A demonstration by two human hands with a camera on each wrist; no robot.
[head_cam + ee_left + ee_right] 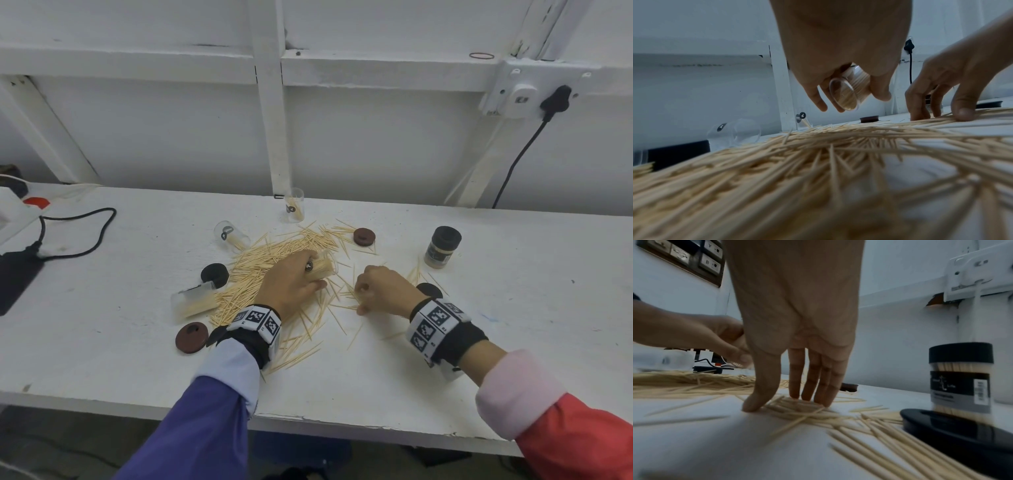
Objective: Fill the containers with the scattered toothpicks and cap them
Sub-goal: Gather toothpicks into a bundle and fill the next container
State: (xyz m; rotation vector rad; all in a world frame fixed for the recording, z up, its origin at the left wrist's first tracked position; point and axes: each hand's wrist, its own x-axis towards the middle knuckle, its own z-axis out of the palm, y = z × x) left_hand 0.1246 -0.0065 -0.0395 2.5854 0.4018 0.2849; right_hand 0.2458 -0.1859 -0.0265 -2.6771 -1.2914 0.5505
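Note:
A big pile of toothpicks (274, 263) (818, 154) lies scattered mid-table. My left hand (317, 274) (853, 100) grips a clear container (322, 267) (846, 92), tilted on its side and partly filled with toothpicks, just above the pile. To its right, my right hand (361, 298) (785, 404) presses straight fingertips (818, 400) and thumb down on a small loose bunch on the table. One upright clear container (294, 205) stands at the back. Two more lie on their sides (231, 234) (193, 301). A full, black-capped container (442, 246) (961, 381) stands at the right.
Loose caps lie around the pile: brown ones (363, 236) (191, 337), a black one (214, 274), and another black one (430, 291) (962, 431) beside my right wrist. A black cable (78, 233) and device lie far left. The table's front edge (342, 425) is near.

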